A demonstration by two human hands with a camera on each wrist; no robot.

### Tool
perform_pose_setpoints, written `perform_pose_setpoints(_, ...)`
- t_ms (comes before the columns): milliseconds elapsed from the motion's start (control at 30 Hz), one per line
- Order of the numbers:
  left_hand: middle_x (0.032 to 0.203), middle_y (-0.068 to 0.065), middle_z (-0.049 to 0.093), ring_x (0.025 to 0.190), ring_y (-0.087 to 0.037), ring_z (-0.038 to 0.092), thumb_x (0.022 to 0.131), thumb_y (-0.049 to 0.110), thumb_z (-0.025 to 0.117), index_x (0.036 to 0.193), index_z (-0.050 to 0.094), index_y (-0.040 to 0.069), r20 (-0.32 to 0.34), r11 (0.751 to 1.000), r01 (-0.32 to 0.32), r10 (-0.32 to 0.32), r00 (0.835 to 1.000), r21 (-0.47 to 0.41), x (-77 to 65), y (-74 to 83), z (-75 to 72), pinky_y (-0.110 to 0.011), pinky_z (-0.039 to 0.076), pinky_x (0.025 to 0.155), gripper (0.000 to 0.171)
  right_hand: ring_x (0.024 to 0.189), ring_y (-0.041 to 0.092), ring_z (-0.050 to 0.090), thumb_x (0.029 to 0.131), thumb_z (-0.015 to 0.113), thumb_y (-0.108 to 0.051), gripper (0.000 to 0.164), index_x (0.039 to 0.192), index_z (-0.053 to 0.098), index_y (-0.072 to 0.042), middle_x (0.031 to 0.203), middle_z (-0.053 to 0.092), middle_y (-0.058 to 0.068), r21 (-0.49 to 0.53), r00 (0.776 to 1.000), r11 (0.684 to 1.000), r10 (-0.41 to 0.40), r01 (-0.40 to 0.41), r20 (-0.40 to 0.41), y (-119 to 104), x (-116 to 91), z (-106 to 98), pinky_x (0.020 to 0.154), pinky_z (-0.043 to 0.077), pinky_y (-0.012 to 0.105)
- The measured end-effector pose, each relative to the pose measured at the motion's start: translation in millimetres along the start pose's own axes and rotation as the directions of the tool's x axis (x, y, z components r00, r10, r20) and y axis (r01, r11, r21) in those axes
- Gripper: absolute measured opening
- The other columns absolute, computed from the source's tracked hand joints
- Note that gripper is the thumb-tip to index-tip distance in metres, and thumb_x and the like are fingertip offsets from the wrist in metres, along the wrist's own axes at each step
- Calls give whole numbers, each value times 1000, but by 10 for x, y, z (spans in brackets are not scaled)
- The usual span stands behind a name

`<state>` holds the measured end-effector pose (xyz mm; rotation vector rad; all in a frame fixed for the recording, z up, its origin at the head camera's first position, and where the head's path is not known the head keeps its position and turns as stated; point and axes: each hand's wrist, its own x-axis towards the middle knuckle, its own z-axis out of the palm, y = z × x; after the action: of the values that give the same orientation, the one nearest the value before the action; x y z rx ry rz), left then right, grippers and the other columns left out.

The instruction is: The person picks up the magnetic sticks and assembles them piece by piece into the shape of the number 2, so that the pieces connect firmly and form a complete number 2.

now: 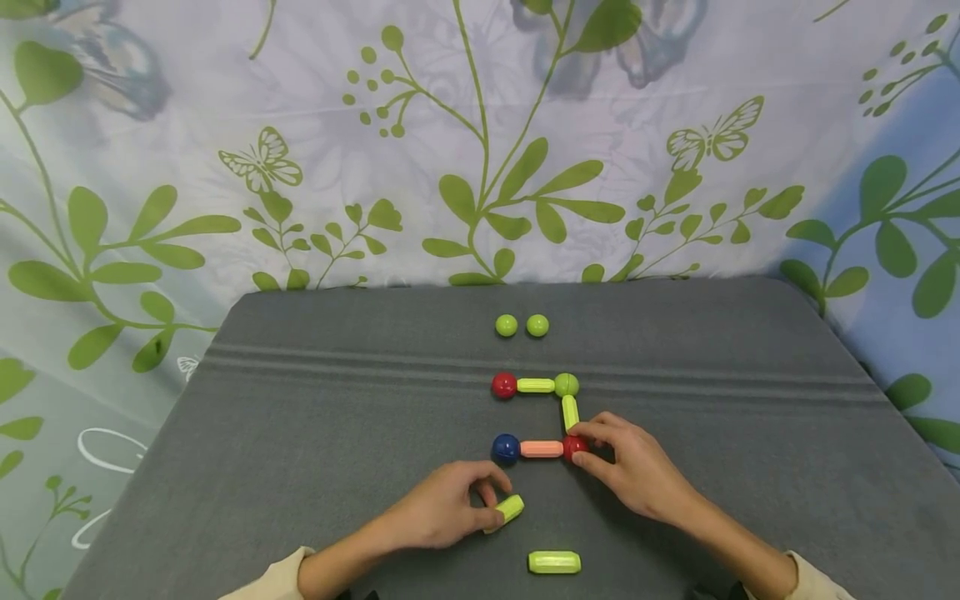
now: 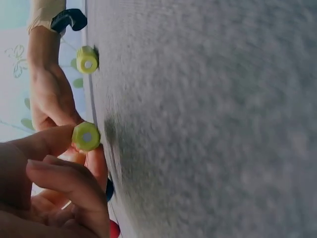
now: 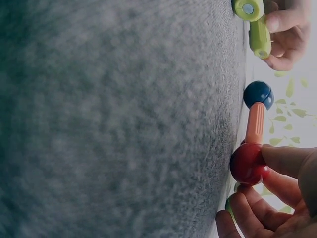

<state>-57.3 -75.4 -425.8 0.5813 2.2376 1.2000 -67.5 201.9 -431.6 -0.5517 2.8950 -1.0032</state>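
Note:
My left hand [image 1: 450, 504] pinches a yellow-green magnetic rod [image 1: 512, 509] between thumb and fingers; in the left wrist view the rod's end [image 2: 86, 137] faces the camera. With thumb and fingertips my right hand [image 1: 637, 465] holds a red ball [image 1: 574, 447] at the near right corner of a joined shape. From that ball an orange rod [image 1: 542, 449] runs left to a blue ball [image 1: 506, 448]. A yellow-green rod [image 1: 570, 412] leads away from it to a green ball [image 1: 566, 385], and another yellow-green rod [image 1: 536, 386] links that to a second red ball [image 1: 504, 385].
A loose yellow-green rod [image 1: 554, 562] lies near the front, between the forearms. Two green balls, one left [image 1: 506, 325] and one right [image 1: 537, 325], sit farther back on the grey cloth-covered table [image 1: 337, 400]. A leaf-patterned curtain [image 1: 315, 108] hangs behind it.

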Motion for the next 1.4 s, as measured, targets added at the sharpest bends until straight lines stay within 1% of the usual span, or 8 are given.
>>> perform_pose_setpoints(167, 85, 5, 66, 55, -8, 47, 89, 13, 73, 108, 67, 12, -54, 996, 1, -6, 999, -86, 8, -31, -96, -23, 39, 50, 20, 81, 10, 51, 87, 78, -18, 29, 115, 72, -14, 94, 57, -12, 0, 1000, 1000, 8, -8, 4, 1, -1, 4, 67, 42, 27)
perform_pose_setpoints(367, 92, -1, 68, 55, -11, 46, 92, 14, 71, 111, 65, 8, -106, 992, 11, -24, 994, -122, 22, -41, -144, -24, 38, 50, 21, 81, 10, 52, 87, 78, -18, 28, 114, 72, -14, 95, 57, -13, 6, 1000, 1000, 3, -3, -3, 2, -6, 10, 67, 43, 27)
perform_pose_setpoints(433, 92, -1, 69, 56, -11, 48, 91, 15, 71, 111, 64, 8, -110, 992, 19, -33, 993, -123, 25, -44, -143, -25, 39, 51, 22, 82, 9, 52, 87, 78, -18, 28, 113, 72, -14, 95, 57, -13, 6, 1000, 1000, 0, 0, -6, 4, -8, 12, 67, 43, 27)
perform_pose_setpoints(600, 89, 0, 69, 70, -14, 57, 92, 17, 71, 111, 63, 7, -115, 991, 27, -43, 992, -132, 28, -60, -128, -29, 42, 59, 23, 83, 9, 52, 86, 78, -18, 28, 113, 72, -15, 95, 57, -14, 5, 1000, 1000, -5, 5, -13, 10, -11, 18, 68, 44, 28)
perform_pose_setpoints(700, 88, 0, 69, 75, -14, 59, 92, 17, 70, 112, 62, 7, -111, 989, 35, -51, 992, -147, 29, -69, -121, -30, 43, 62, 24, 83, 10, 53, 87, 78, -18, 28, 113, 72, -15, 95, 57, -13, 6, 1000, 1000, -2, 3, -10, 10, -10, 21, 68, 44, 29)
perform_pose_setpoints(900, 87, 2, 68, 75, -13, 60, 92, 18, 71, 113, 63, 7, -109, 989, 37, -53, 993, -146, 47, -75, -98, -29, 44, 62, 26, 83, 10, 53, 87, 78, -18, 27, 113, 72, -15, 95, 57, -13, 6, 1000, 1000, 6, -6, -3, 12, -10, 22, 69, 44, 29)
perform_pose_setpoints(1233, 88, -1, 69, 73, -14, 61, 90, 16, 73, 113, 62, 6, -111, 982, 0, -21, 994, -191, 81, -44, -17, -29, 46, 62, 27, 82, 9, 52, 87, 77, -17, 26, 113, 72, -15, 95, 58, -12, 14, 1000, 1000, -3, 3, -4, 10, -11, 7, 68, 44, 29)
perform_pose_setpoints(1400, 88, -1, 68, 73, -14, 60, 90, 15, 73, 113, 62, 6, -118, 981, 4, -28, 993, -194, 96, -46, 0, -29, 46, 62, 27, 82, 9, 53, 87, 77, -16, 26, 113, 72, -14, 95, 58, -12, 18, 1000, 1000, -5, 5, -5, 7, -13, 8, 68, 44, 29)
